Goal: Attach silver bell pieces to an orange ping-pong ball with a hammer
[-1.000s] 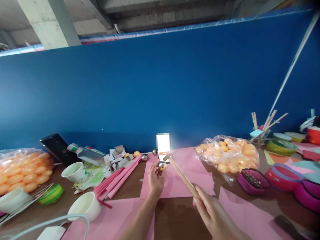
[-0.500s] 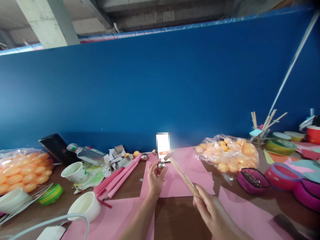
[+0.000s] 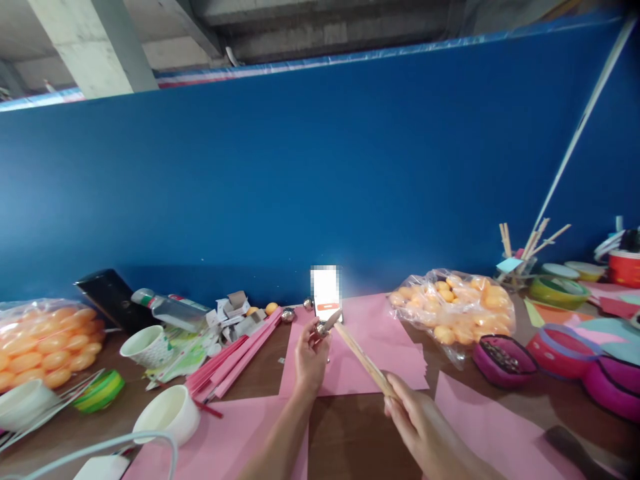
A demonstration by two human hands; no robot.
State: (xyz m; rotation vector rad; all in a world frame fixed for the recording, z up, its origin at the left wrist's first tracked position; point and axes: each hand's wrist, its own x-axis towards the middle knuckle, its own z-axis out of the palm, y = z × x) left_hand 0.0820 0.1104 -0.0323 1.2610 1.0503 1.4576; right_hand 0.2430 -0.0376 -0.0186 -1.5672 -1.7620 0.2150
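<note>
Dim, soft focus, glaring phone screen (image 3: 326, 292)

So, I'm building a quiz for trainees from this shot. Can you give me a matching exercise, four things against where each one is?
Things:
1. stick
2. ball
3. phone
4. bowl

Places:
A. held by the left hand
B. on the table, left of both arms
C. held by the right hand
D. upright by the blue wall

Pairs: 1-C, 2-A, 3-D, 4-B
</note>
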